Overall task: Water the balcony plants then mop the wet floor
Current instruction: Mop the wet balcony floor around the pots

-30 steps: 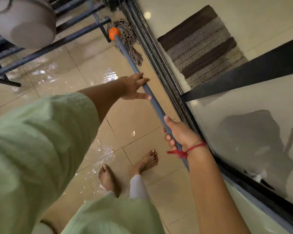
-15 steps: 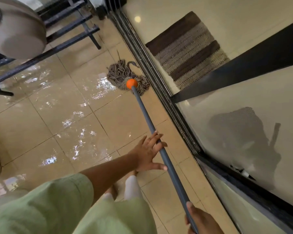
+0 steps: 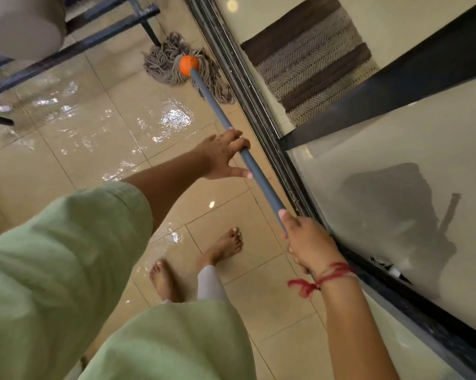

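A string mop lies on the wet beige floor tiles (image 3: 99, 138): its grey-brown mop head (image 3: 165, 64) is spread out by the door track, joined by an orange socket (image 3: 188, 65) to a blue-grey mop handle (image 3: 217, 113). My left hand (image 3: 220, 157) rests over the middle of the handle with fingers curled loosely on it and the thumb out. Lower down, my right hand (image 3: 308, 242), a red thread at its wrist, is wrapped around the handle's near end. Shiny water patches (image 3: 173, 116) cover the tiles left of the mop.
A dark sliding-door track (image 3: 261, 113) runs along the right, with a glass door (image 3: 395, 201) and a striped doormat (image 3: 313, 61) inside. A round beige pot (image 3: 23, 26) sits on a dark metal stand (image 3: 94, 42) at top left. My bare feet (image 3: 223, 248) stand on the tiles.
The mop head has been pushed forward again toward the stand and track after being pulled back. My right hand has come back into view on the handle, and my left hand has closed more over it.
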Demonstrator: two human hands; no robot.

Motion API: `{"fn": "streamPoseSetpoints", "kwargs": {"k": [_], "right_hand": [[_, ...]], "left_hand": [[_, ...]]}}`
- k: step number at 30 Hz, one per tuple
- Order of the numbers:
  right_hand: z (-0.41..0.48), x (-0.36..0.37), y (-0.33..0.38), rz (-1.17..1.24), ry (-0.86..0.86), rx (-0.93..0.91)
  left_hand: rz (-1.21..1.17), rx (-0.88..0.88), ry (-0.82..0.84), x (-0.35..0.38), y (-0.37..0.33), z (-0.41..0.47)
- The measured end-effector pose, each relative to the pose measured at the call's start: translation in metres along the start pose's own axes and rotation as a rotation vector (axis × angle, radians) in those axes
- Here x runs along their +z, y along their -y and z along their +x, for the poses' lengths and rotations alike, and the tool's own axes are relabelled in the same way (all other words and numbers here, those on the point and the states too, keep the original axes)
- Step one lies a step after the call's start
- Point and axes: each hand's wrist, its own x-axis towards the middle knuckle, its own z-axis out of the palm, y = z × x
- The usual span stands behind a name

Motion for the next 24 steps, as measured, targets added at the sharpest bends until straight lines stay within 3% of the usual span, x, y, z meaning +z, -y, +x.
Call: {"fn": "streamPoseSetpoints", "kwargs": {"k": [5,10,15,24], "right_hand": [[-0.054,0.010,-0.063,-0.048,-0.006,0.037],[-0.110,0.029,-0.121,-0.046,-0.057,0.177],[-0.153,0.056,-0.141,-0.095,-0.094,0.225],[-0.207,0.126,-0.115,-0.559,-0.059,-0.013]], "left_hand": [[0.048,0.035,0.150,0.046,-0.052,-0.019],[0.118,0.186,0.122,0.086,-0.103,-0.056],[0.106,0.249,0.234,0.099,-0.125,-0.087],[-0.022,0.020,0.013,0.142,-0.081,-0.220]]}}
